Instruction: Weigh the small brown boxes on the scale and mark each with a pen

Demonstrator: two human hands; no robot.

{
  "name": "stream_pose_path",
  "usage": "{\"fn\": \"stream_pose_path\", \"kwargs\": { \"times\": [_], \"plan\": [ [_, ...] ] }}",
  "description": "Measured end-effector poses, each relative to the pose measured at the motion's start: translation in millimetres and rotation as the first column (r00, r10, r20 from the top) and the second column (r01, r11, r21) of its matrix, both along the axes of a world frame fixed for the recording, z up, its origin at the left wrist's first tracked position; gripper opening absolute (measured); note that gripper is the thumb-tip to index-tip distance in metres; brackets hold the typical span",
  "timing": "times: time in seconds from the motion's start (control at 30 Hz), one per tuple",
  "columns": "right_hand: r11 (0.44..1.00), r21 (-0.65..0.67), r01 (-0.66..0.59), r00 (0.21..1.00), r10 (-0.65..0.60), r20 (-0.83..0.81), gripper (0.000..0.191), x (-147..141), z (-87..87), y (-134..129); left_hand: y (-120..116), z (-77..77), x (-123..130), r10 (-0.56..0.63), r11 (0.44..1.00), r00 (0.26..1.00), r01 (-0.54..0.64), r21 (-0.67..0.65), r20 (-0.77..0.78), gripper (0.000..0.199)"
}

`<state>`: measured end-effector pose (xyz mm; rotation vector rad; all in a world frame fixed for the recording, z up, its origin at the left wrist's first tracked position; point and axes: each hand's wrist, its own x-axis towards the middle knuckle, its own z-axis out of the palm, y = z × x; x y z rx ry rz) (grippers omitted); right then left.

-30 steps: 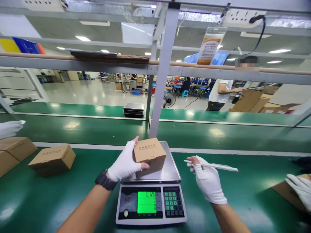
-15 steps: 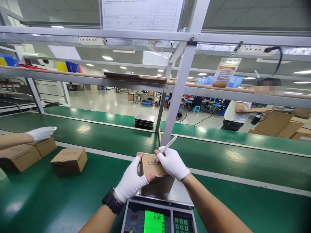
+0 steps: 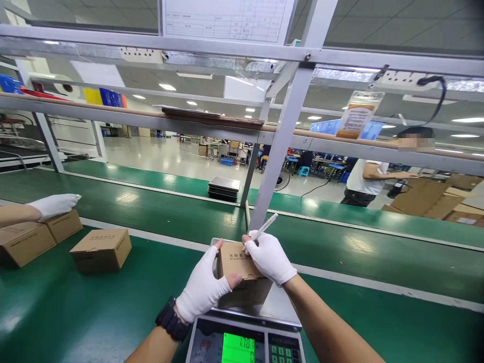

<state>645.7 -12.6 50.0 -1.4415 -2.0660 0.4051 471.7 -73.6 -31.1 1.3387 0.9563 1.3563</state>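
Observation:
A brown cardboard box (image 3: pixel 242 292) with dark print on its lid sits on the metal plate of a digital scale (image 3: pixel 282 302), whose green display is lit. My left hand (image 3: pixel 204 280), in a white glove with bare fingertips, grips the box's left side, its thumb over the near top edge. In my right hand (image 3: pixel 270 258), gloved the same way, is a white pen (image 3: pixel 266 227) pinched between thumb and fingers. That hand rests on the right part of the lid. The pen's tip is hard to make out behind the fingers.
Left of me, another person's gloved hand (image 3: pixel 56 205) is over more cardboard boxes (image 3: pixel 28 244); a separate box (image 3: pixel 101 250) stands nearer. Ahead, a metal post (image 3: pixel 278 146) rises from the green bench. A second scale (image 3: pixel 224 189) sits beyond. At right, a person (image 3: pixel 365 176) stands by cartons.
The reading on the scale has risen. My hands keep nearly the same hold on box and pen, with the right hand a little lower. The view has shifted slightly.

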Motion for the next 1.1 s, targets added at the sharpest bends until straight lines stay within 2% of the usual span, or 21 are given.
{"fn": "stream_pose_path", "kwargs": {
  "times": [0.3, 0.53, 0.63, 0.7, 0.73, 0.77, 0.83, 0.9, 0.93, 1.0, 1.03, 1.1],
  "plan": [
    [1.000, 0.017, 0.026, 1.000, -0.026, 0.015, 0.031, 0.9, 0.0, -0.4, 0.4, -2.4, 0.1, 0.011, 1.000, 1.000, -0.011, 0.002, -0.010, 0.098],
    [0.999, 0.005, 0.038, 0.999, -0.037, -0.035, 0.028, 0.8, -1.1, -0.2, 2.3, 2.1, -1.1, 0.026, 1.000, 0.999, -0.026, 0.005, -0.027, 0.102],
    [0.998, 0.037, 0.045, 0.985, -0.038, -0.170, 0.031, 5.3, -1.7, -0.3, -0.1, 2.6, -1.8, 0.027, 1.000, 0.999, -0.027, 0.014, -0.047, 0.102],
    [0.995, 0.068, 0.073, 0.943, -0.047, -0.330, 0.035, 7.6, -2.7, -4.8, -7.8, 0.6, 3.2, 0.111, 0.991, 0.986, -0.101, 0.087, -0.122, 0.092],
    [0.992, 0.077, 0.097, 0.911, -0.057, -0.409, 0.037, 7.4, -3.7, -9.1, -13.2, -0.9, 8.0, 0.218, 0.968, 0.957, -0.187, 0.167, -0.194, 0.082],
    [0.990, 0.075, 0.116, 0.876, -0.066, -0.479, 0.039, 5.6, -5.2, -14.8, -18.6, -2.3, 14.0, 0.360, 0.918, 0.893, -0.285, 0.277, -0.272, 0.073],
    [0.994, 0.032, 0.103, 0.816, -0.066, -0.574, 0.040, -2.9, -9.7, -29.0, -26.6, -3.3, 26.5, 0.630, 0.754, 0.670, -0.406, 0.516, -0.394, 0.066],
    [0.999, -0.035, -0.005, 0.780, -0.018, -0.625, 0.038, -15.9, -14.5, -43.2, -27.3, 0.0, 31.3, 0.768, 0.628, 0.468, -0.413, 0.660, -0.438, 0.067],
    [0.995, -0.061, -0.073, 0.763, 0.017, -0.646, 0.038, -22.2, -16.4, -48.7, -25.0, 3.0, 28.1, 0.791, 0.603, 0.413, -0.400, 0.690, -0.451, 0.066],
    [0.984, -0.069, -0.166, 0.735, 0.077, -0.674, 0.037, -28.7, -18.6, -53.7, -17.8, 8.7, 9.3, 0.802, 0.592, 0.366, -0.389, 0.706, -0.471, 0.057],
    [0.984, -0.052, -0.167, 0.725, 0.087, -0.684, 0.038, -26.7, -19.6, -53.1, -13.8, 10.5, -4.8, 0.799, 0.596, 0.364, -0.386, 0.704, -0.478, 0.054],
    [0.998, 0.000, -0.057, 0.719, 0.041, -0.693, 0.039, -8.9, -24.8, -47.4, -5.8, 10.6, -34.7, 0.790, 0.610, 0.381, -0.417, 0.674, -0.480, 0.052]
  ]
}}
